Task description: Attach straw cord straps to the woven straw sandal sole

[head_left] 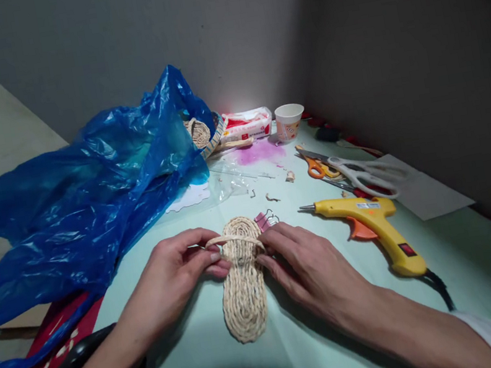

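Observation:
A small sandal-shaped sole of coiled straw rope (243,288) lies on the pale green table (301,350). A flat straw strap (234,238) arches across its front part. My left hand (180,273) pinches the strap's left end against the sole's edge. My right hand (304,265) presses the strap's right end at the other edge, fingers closed on it. A pink binder clip (265,219) sits at the sole's upper right, beside my right fingers.
A yellow glue gun (375,225) lies to the right, its cord trailing off the front. White and orange scissors (356,171) lie behind it. A big blue plastic bag (75,206) covers the left. A paper cup (289,121), a packet and woven straw pieces (199,132) stand at the back.

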Tool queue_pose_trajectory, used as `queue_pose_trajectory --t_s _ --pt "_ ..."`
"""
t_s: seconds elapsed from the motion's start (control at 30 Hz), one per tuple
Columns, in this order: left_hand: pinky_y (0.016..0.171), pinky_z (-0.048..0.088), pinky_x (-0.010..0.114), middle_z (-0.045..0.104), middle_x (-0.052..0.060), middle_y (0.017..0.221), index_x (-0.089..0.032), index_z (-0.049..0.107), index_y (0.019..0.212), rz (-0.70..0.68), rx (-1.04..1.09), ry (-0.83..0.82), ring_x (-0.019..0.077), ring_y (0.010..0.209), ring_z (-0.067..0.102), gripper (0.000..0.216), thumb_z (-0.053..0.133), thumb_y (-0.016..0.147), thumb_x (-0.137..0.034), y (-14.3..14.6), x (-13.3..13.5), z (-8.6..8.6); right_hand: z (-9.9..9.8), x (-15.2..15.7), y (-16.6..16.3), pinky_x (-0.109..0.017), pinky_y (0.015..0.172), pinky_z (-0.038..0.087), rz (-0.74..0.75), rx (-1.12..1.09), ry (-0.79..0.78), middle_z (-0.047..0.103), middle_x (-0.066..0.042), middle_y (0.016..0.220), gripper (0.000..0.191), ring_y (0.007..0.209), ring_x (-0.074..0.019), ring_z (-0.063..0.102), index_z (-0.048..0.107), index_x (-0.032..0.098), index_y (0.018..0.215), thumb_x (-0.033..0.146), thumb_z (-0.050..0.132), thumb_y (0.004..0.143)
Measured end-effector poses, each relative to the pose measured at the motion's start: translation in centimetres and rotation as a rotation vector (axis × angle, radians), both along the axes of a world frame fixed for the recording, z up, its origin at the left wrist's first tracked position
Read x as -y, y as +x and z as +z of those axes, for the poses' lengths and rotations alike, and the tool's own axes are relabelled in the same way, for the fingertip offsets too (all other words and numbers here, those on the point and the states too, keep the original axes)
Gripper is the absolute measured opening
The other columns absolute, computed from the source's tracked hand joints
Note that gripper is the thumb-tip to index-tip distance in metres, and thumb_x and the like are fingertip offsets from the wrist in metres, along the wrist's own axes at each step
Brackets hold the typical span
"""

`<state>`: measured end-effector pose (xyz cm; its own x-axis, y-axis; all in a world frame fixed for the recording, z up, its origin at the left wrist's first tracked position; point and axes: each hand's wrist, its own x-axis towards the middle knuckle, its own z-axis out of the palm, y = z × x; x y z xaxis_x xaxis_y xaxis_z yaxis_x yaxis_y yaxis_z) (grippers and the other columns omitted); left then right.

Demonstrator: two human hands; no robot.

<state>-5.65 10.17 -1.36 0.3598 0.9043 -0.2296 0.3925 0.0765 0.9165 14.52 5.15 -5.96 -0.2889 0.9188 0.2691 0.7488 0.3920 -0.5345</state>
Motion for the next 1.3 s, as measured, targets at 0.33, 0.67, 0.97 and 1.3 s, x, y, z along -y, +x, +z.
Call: queue_pose_trajectory --t_s 0.33,0.67,0.97,1.3 --pt "0.074 0.043 0.033 0.069 0.001 0.079 -0.021 0.071 0.073 0.053 -0.3 0.38 0.0185 0.078 0.062 0.014 0.061 0.082 -0.024 0.3 0.6 -2.6 -0.1 -0.3 0.3 -0.037 0.07 0.043 0.008 -0.029 -0.01 0.059 -0.008 0.086 0.023 0.078 -0.0222 0.054 0.065 0.014 0.096 0.019 0.042 0.097" --pt "0.063 0.036 0.031 0.059 0.0 0.068 -0.019 0.066 0.07 -0.028 -0.396 0.229 0.0175 0.065 0.052 0.017 0.059 0.081 -0.029 0.3 0.2 -2.2 -0.2 -0.3 0.4 -0.038 0.07 0.044 0.015 -0.018 -0.03 0.059 -0.009 0.087 0.023 0.079 -0.0224 0.054 0.065 0.014 0.096 0.018 0.042 0.097" --pt "0.06 0.031 0.029 0.048 -0.003 0.063 -0.02 0.053 0.061 -0.092 -0.456 0.283 0.0159 0.062 0.045 0.02 0.056 0.08 -0.025 0.6 0.1 -1.9 0.1 -0.1 0.3 -0.042 0.075 0.048 0.033 -0.056 0.091 0.061 -0.013 0.098 0.026 0.088 -0.0251 0.054 0.06 0.014 0.116 0.018 0.044 0.096" --pt "0.06 0.031 0.029 0.048 -0.004 0.063 -0.02 0.053 0.068 -0.101 -0.457 0.26 0.0163 0.062 0.045 0.016 0.056 0.081 -0.028 0.3 0.1 -1.9 0.5 0.0 0.8 -0.042 0.073 0.042 0.143 0.104 0.36 0.067 -0.013 0.105 0.033 0.088 -0.026 0.05 0.062 0.012 0.12 0.013 0.037 0.099"
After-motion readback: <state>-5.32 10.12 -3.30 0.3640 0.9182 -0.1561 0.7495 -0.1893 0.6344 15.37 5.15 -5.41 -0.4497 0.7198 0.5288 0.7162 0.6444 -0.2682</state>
